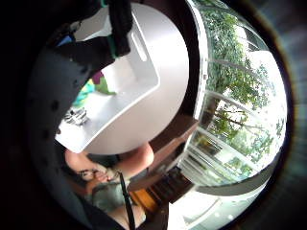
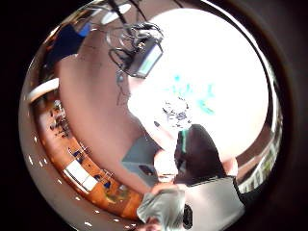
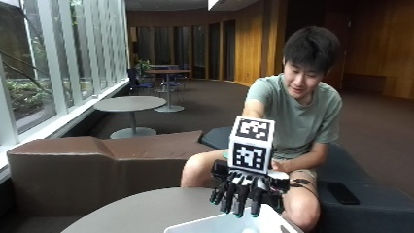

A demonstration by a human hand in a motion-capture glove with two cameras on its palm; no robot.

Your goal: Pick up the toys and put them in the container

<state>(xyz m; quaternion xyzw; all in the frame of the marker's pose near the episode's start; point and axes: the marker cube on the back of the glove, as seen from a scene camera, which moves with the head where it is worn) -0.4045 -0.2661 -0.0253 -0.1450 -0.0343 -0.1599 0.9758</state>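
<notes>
My gloved right hand (image 3: 244,191) hangs just above the white container (image 3: 223,226) at the near edge of the round grey table (image 3: 139,212). Its fingers (image 3: 240,196) point down, straight and slightly spread, with nothing between them. In the little finger side palm view the container (image 1: 139,72) shows a slot handle, and inside it lie a green, teal and purple toy (image 1: 93,87) and a small black-and-white toy (image 1: 76,115). The thumb side palm view shows the same black-and-white toy (image 2: 177,110) and teal shapes (image 2: 192,91) in the washed-out container, below the glove's fingers (image 2: 197,147).
The person sits on a dark bench (image 3: 362,194) behind the table, with the bare arm resting on a knee (image 3: 294,167). A brown couch (image 3: 97,165) stands to the left by the windows. More tables (image 3: 129,104) stand farther back.
</notes>
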